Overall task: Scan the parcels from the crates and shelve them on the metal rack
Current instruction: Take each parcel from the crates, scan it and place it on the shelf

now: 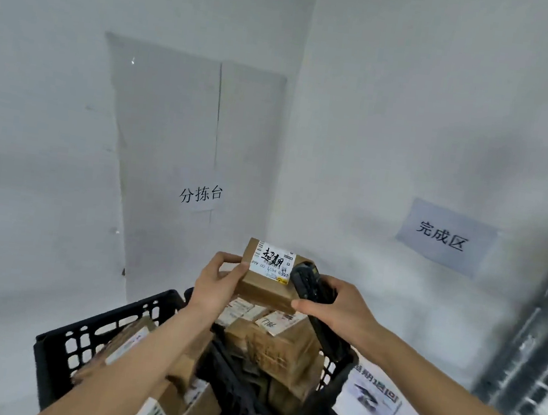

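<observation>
while my left hand grips a small brown parcel by its left edge above the black crates, my right hand curls around a black handheld scanner touching the parcel's right side. more labelled parcels fill the crates below, and the metal rack stands at right.

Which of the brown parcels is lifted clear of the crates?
The small brown box with black handwriting on its white label, held by the left hand above the crates; the other parcels lie inside them.
</observation>
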